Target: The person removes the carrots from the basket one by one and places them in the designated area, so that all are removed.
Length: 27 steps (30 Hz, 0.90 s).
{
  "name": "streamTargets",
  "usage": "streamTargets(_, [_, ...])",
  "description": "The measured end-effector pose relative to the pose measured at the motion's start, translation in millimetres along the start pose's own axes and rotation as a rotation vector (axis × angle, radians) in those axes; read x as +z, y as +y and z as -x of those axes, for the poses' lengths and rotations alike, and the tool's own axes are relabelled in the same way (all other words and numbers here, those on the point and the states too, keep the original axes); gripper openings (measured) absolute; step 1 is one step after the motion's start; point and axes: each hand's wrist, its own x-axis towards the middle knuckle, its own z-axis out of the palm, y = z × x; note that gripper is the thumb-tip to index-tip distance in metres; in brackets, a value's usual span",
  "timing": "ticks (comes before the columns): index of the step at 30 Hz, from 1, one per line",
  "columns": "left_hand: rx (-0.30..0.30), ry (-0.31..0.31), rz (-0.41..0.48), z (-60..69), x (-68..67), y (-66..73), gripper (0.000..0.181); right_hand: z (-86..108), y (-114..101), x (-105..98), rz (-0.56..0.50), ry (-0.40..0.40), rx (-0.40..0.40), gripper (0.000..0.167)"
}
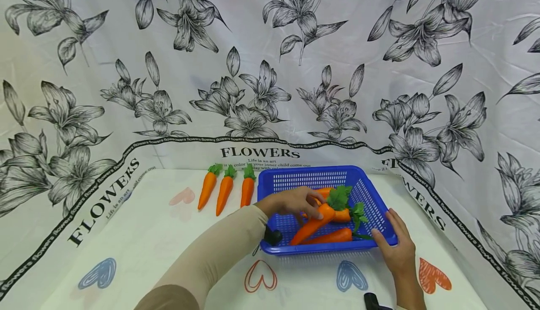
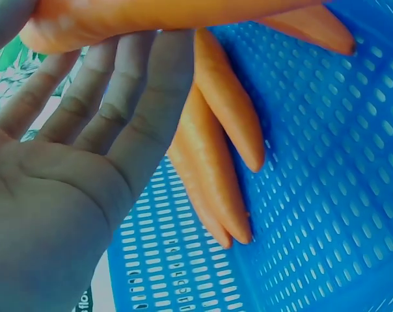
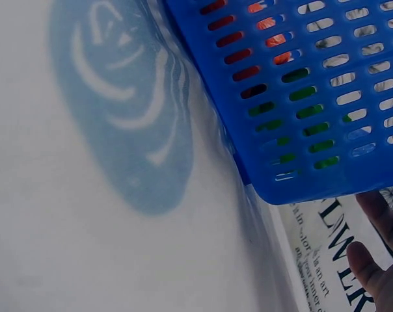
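In the blue plastic basket point(image 1: 329, 248), the left hand point(image 1: 297, 202) pinches an artificial carrot point(image 1: 310, 228) near its thick end; the right hand point(image 1: 397, 244), fingers uncurled, touches the basket's right side, seemingly steadying it.

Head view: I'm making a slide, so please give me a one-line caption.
Left hand holding a carrot in a blue basket, right hand at its rim, three carrots lying alongside.

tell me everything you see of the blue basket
The basket is bright blue, rectangular and plastic-looking, with slotted walls and a solid rim. It stands open side up on the white cloth, beside three carrots. More carrots are inside, one held by the left hand. The right hand touches its near right corner.
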Motion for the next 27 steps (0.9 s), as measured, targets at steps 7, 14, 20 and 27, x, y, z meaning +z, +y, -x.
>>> streamTargets(7, [0.073, 0.046, 0.108, 7.0, -5.2, 5.2, 0.042, -0.3, 2, 1, 0.007, 0.0, 0.013, 0.061])
streamTargets(14, [0.146, 0.106, 0.23, 15.0, -10.9, 9.3, 0.04, -0.2, 2, 2, 0.018, 0.002, 0.018, 0.062])
streamTargets(20, [0.186, 0.123, 0.386, 25.4, -18.1, 11.0, 0.042, -0.7, 0, 2, 0.013, 0.003, 0.022, 0.062])
streamTargets(27, [0.265, 0.13, 0.521, 39.2, -23.9, 10.7, 0.04, -0.6, -1, 1, 0.012, 0.006, 0.03, 0.062])
